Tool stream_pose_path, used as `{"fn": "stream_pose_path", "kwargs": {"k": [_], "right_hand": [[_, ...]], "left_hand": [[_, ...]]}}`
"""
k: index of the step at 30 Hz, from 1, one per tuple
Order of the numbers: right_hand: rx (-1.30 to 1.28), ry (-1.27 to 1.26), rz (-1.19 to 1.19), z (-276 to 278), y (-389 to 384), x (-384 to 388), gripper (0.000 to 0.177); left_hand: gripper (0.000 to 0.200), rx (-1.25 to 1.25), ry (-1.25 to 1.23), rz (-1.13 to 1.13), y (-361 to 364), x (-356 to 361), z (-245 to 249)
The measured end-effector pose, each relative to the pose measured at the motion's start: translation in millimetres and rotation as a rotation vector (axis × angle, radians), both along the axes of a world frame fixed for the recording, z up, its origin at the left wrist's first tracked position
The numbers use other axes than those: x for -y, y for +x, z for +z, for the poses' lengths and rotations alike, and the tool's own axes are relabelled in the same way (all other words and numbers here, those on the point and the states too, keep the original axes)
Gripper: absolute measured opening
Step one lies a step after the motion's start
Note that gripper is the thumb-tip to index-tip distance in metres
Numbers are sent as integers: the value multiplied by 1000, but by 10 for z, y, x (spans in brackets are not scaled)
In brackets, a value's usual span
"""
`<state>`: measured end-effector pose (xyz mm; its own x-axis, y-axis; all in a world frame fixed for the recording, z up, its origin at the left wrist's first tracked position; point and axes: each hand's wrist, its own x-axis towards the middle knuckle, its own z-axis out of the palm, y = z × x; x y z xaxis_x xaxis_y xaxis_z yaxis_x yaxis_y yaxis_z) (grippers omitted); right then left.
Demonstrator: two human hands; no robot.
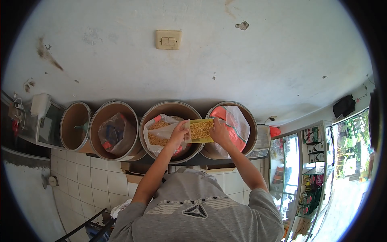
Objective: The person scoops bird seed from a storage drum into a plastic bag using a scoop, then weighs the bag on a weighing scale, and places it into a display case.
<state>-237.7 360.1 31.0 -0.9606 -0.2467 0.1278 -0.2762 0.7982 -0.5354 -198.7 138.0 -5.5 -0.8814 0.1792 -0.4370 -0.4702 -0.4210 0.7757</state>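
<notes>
My left hand (179, 133) is closed on the left end of a yellow rectangular container (196, 141), beside a pale, clear piece at that end. Golden grains (200, 130) fill the container. My right hand (218, 130) grips its right end. The container is held over the gap between two round drums. Below and left of it, the middle drum (153, 108) holds an open plastic bag (154, 147) with similar grains (157, 139). Under my right hand, the right drum (253, 121) holds a red and clear plastic bag (241, 131).
Two more drums stand at the left, one (96, 139) with a bagged dark bundle (115, 131), the other (66, 121) nearly at the edge. A wall (121, 60) with a switch (168, 40) rises behind. Glass shelves (312, 173) stand right, a metal frame (82, 228) lower left.
</notes>
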Motion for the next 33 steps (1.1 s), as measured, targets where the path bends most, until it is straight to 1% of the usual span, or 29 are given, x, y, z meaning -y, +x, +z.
{"fn": "stream_pose_path", "kwargs": {"k": [1,2,4,5,7,8,10,11,13,14,16,20,22,23,25,26,28,32,33], "right_hand": [[25,69,-14,63,-12,42,33],[25,68,-9,129,-18,83,33],[85,241,-13,368,-11,203,38],[84,241,-6,380,-30,228,38],[101,139,37,396,-61,278,45],[99,140,48,322,-98,279,45],[136,-149,165,163,-184,292,50],[137,-146,180,130,-217,306,50],[211,-167,326,127,-265,371,45],[212,-164,340,112,-272,410,45],[338,-408,334,18,-284,483,44],[404,-450,294,-44,-321,633,39],[403,-320,279,184,-305,734,38],[404,-318,281,218,-319,778,38],[141,-347,353,280,-325,852,39],[142,-345,359,319,-321,879,39],[6,-294,384,470,-317,976,39],[-58,-273,424,726,-237,1140,39],[-61,-272,416,783,-212,1181,39]], "left_hand": [[45,4,29,13,17,15,28],[45,4,28,17,36,33,55],[40,51,78,90,74,66,105],[40,50,77,97,82,101,104],[42,65,124,112,101,192,97],[42,63,125,123,113,220,93],[42,64,140,175,155,285,155],[42,63,142,190,170,318,172],[42,13,176,201,199,381,183],[42,12,178,215,213,410,188],[42,-22,199,258,243,466,189],[42,-14,224,304,285,557,140],[42,-48,223,333,299,587,107],[42,-48,224,336,294,614,83],[48,-59,189,299,296,660,55],[48,-59,191,305,309,649,43],[49,-3,140,354,329,635,218],[47,-20,147,359,304,707,77],[47,-23,135,373,319,710,182]]}}
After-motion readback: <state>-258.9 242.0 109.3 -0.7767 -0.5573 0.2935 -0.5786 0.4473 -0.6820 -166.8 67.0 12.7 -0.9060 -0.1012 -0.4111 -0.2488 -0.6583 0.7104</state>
